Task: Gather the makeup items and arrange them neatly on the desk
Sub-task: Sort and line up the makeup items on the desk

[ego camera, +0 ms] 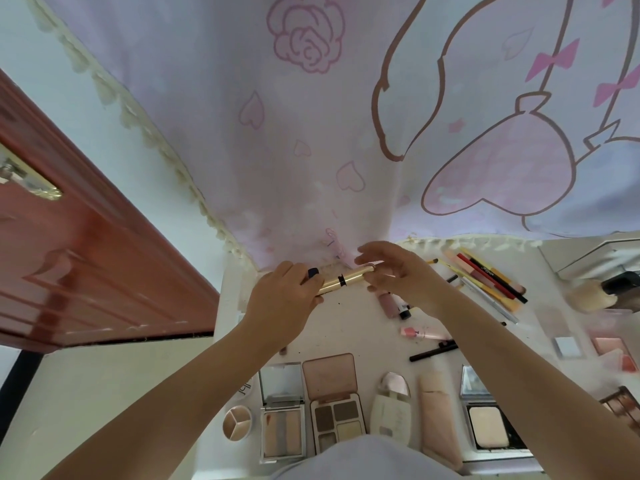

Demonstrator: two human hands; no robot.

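A slim gold tube (346, 278) with a dark band at its middle is held level over the far part of the white desk (349, 327). My left hand (282, 299) grips its left end. My right hand (401, 275) pinches the right end, its other fingers spread. Under my right hand lies a pink bottle with a black cap (393, 304). A pink tube (420, 332) and a black stick (433, 352) lie nearer me. Open palettes (337, 422), a white bottle (391, 410) and a beige tube (438, 414) stand in a row along the near edge.
A bunch of pencils and brushes (488, 280) lies at the far right. A big brush (594, 297) and blush compacts (609, 348) sit at the right edge. A pink printed cloth (311, 150) hangs behind the desk. A red-brown door (86, 265) stands to the left.
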